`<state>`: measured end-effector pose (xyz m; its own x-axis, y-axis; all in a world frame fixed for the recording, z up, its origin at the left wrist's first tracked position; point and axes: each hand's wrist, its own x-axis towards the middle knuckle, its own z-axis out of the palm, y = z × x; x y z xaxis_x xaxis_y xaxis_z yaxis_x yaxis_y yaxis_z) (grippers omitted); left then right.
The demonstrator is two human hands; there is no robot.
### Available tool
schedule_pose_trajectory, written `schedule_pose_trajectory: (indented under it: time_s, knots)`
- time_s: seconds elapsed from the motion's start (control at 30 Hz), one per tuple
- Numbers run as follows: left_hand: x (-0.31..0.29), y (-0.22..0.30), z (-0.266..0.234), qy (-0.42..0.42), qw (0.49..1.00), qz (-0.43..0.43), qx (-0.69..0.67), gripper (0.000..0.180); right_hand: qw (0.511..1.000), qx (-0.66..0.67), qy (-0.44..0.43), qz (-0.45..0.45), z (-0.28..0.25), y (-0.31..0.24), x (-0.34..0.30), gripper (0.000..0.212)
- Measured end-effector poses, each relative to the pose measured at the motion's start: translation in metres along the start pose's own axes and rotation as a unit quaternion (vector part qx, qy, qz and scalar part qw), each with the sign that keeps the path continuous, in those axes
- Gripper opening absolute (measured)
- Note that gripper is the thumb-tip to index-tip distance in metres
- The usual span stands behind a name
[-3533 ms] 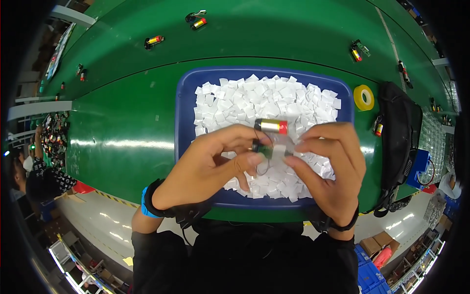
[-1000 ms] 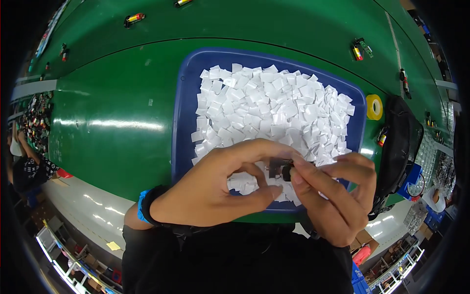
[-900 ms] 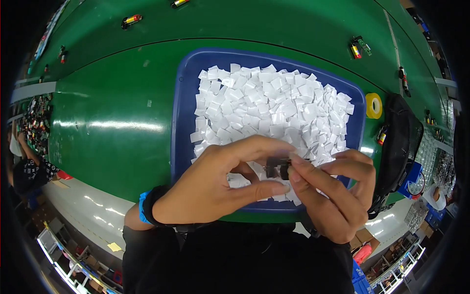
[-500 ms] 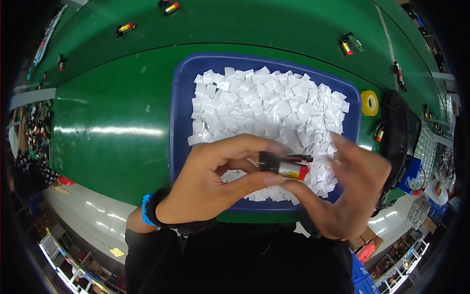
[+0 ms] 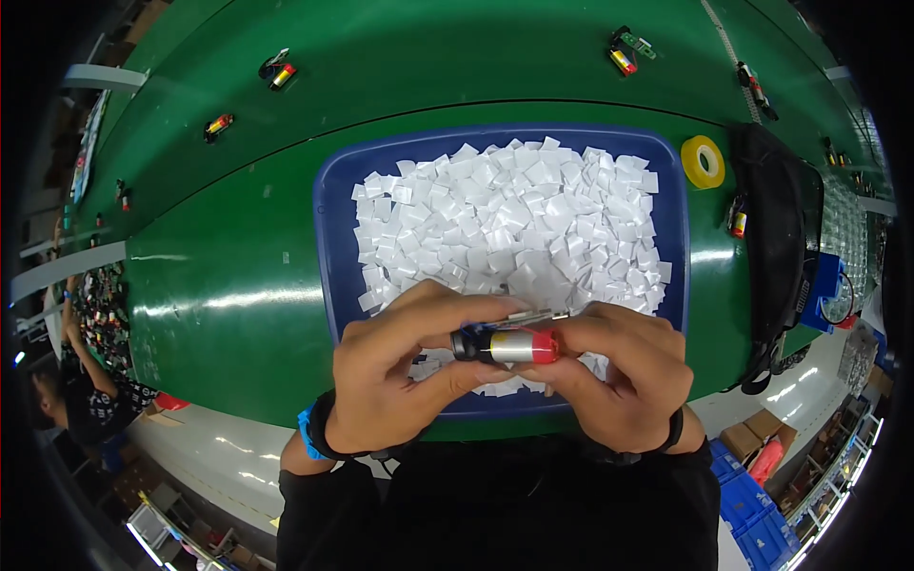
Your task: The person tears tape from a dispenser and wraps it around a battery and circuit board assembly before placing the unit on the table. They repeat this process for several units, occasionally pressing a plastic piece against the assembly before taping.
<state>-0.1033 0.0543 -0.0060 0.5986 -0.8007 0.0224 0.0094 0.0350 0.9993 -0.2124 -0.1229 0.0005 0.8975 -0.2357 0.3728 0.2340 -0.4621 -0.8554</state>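
Note:
Over the tray, both hands hold a small battery assembly (image 5: 514,346): a silver cylindrical cell with a yellow mark, a red right end and a black cap at the left. A thin strip, perhaps a circuit board (image 5: 533,319), lies along its upper side, with fine wires by it. My left hand (image 5: 395,366) has its thumb and fingers closed around the black end. At the red end, my right hand (image 5: 624,376) pinches with thumb and fingertips. Beneath them stands a blue tray (image 5: 327,238) heaped with small white paper-like squares (image 5: 505,219).
A yellow tape roll (image 5: 703,162), another battery assembly (image 5: 738,217) and a black bag (image 5: 766,247) lie right of the tray. More assemblies (image 5: 283,74) sit on the green surface beyond. A co-worker (image 5: 90,376) is at far left by a pile of parts (image 5: 100,309).
My right hand has come in from the right and now grips the red end. The assembly has turned and its strip shows above the cell. The whole view has shifted.

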Motion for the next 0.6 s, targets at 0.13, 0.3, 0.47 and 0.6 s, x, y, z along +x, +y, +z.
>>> schedule_pose_trajectory:
  time_s: [0.13,0.3,0.47,0.6]
  knots:
    - [0.002,0.005,0.004,0.006,0.988,0.079,0.130,0.042,0.993,0.097,-0.002,0.071,0.002,-0.002,-0.004,0.022]
    - [0.004,0.007,0.003,0.020,0.964,0.138,0.226,0.042,0.980,0.160,-0.007,0.117,0.004,-0.003,-0.004,0.018]
    - [0.007,0.013,0.006,0.033,0.974,0.054,0.218,0.040,0.971,0.176,-0.032,0.159,0.002,-0.005,-0.002,0.018]
    - [0.006,0.017,0.001,0.003,0.972,0.060,0.225,0.037,0.966,0.189,-0.068,0.162,0.000,-0.003,-0.005,0.018]
